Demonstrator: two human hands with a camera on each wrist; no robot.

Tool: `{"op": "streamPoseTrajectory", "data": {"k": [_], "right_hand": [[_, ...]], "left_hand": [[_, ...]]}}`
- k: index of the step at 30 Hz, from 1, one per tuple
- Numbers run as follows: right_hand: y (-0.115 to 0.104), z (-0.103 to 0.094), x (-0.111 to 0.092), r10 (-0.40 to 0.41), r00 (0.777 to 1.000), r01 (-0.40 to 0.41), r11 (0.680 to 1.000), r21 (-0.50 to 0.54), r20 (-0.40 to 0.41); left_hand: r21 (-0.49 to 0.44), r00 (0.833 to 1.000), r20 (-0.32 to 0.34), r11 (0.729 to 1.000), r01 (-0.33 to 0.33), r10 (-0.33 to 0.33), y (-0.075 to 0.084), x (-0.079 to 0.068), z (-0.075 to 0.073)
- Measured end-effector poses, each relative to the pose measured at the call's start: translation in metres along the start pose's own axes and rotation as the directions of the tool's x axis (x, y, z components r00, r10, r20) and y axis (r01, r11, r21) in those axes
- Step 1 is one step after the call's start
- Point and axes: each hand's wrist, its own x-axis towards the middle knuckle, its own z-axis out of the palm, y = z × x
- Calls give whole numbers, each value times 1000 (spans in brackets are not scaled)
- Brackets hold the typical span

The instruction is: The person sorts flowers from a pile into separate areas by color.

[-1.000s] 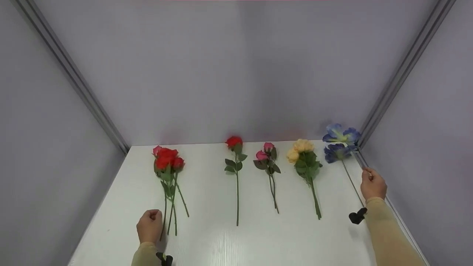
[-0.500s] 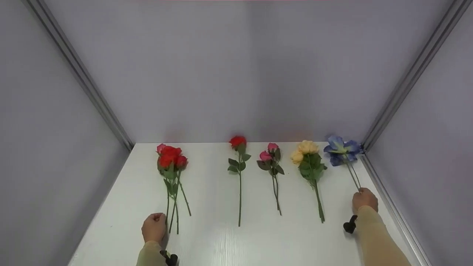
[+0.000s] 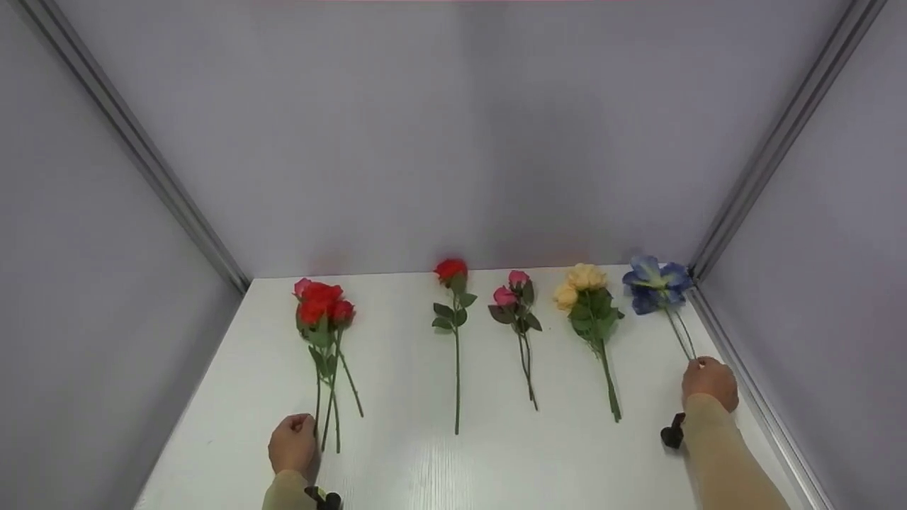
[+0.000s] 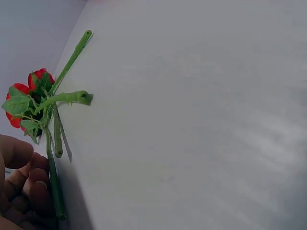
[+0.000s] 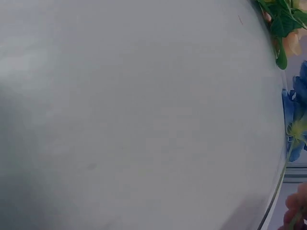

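Blue artificial flowers [image 3: 645, 297] lie at the far right of the white table, their thin stems running toward me. My right hand [image 3: 710, 384] pinches a stem of them near its lower part. In the right wrist view, the fingers [image 5: 292, 201] show at the edge around one stem, while another stem passes beside them. My left hand [image 3: 292, 445] rests beside the red rose bunch [image 3: 320, 304], fingers loosely curled. The left wrist view shows a green stem [image 4: 54, 187] along the outside of those fingers, with the thumb apart from it.
Between my hands lie a single red rose [image 3: 457, 354], pink roses [image 3: 504, 296] and a yellow flower bunch [image 3: 587, 278], stems toward me. Grey panels [image 3: 453, 142] wall the table [image 3: 397, 467] at the back and both sides.
My right hand has come down toward me, lowering the raised blue flower onto the other one at the table's far right. My left hand stays beside the red roses.
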Motion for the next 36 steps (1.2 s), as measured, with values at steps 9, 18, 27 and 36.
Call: {"op": "streamPoseTrajectory", "data": {"k": [9, 18, 27, 36], "right_hand": [[11, 5, -2, -4, 1000, 4, 1000, -18, -16], [9, 6, 1, -34, 999, 34, 999, -1, 19], [3, 10, 2, -21, 1000, 21, 998, 51, 8], [-2, 14, 1, -51, 999, 51, 997, 56, 4]], "left_hand": [[-4, 1000, -10, 1000, -8, 8, -3, 1, 1], [-15, 1000, -28, 1000, -1, 1, -3, 2, -1], [-29, 999, -33, 1000, 12, -13, -5, 2, 2], [-19, 999, -38, 1000, -23, 22, -7, 4, 1]]}}
